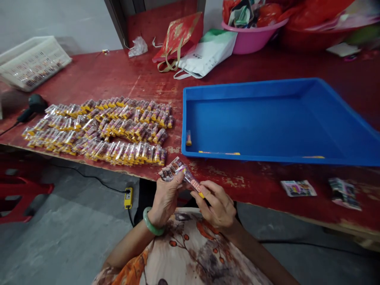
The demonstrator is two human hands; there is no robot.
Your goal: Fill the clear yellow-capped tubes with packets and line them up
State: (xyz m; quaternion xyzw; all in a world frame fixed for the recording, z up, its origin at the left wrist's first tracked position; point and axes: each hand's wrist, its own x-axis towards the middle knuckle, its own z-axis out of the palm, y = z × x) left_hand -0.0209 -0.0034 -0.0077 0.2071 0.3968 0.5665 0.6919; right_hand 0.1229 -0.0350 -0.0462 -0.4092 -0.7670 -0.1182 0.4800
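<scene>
My left hand (169, 198), with a green bangle at the wrist, is closed on a small fan of printed slips (170, 170). Its thumb also rests at the upper end of a clear plastic tube (191, 180). The tube tilts down to the right, and its yellow end sits in the closed fingers of my right hand (218, 204). Whether a slip reaches inside the tube I cannot tell. To the left, many similar yellow-ended tubes (124, 122) lie in packed rows on the red table (118, 79). Both hands are in front of the table's near edge.
A large blue tray (252, 118) holds a few tubes along its near side. Two printed packets (298, 188) lie at the right. A black handheld scanner (37, 103), a white basket (35, 63), bags (208, 53) and a pink basin (252, 37) stand farther back.
</scene>
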